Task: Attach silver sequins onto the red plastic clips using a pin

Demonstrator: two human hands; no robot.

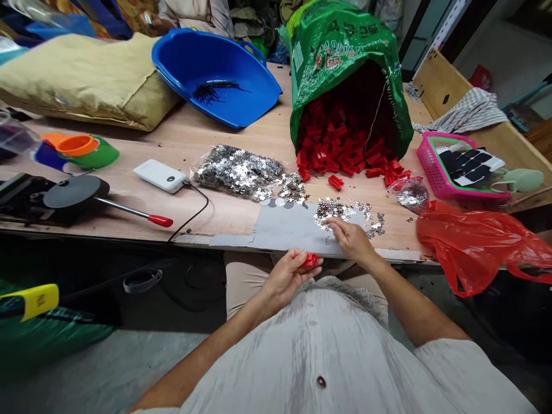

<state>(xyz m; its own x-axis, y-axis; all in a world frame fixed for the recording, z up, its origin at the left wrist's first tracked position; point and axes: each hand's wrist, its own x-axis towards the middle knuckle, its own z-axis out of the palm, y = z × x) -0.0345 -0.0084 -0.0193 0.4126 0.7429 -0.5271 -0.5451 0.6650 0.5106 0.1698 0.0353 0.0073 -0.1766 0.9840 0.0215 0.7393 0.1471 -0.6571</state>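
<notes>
My left hand [288, 277] is closed on a small red plastic piece [309, 260], held just below the table's front edge above my lap. My right hand [351, 238] rests on the grey sheet [288, 233] at the table edge, fingers pinched at a scatter of small silver metal bits [334, 211]. Whether the fingers hold one of the bits cannot be made out. A green sack [340, 52] lies open on its side behind, spilling many red plastic pieces [345, 152] onto the wooden table [224, 207]. One red piece [336, 181] lies apart from the pile.
A clear bag of silver bits [237, 169] lies left of the scatter, beside a white power bank [159, 175] with a black cable. A blue basin [215, 75], a pink basket [448, 167], a red plastic bag [478, 241], a red-tipped hand press [73, 195] and coloured funnels [80, 150] stand around.
</notes>
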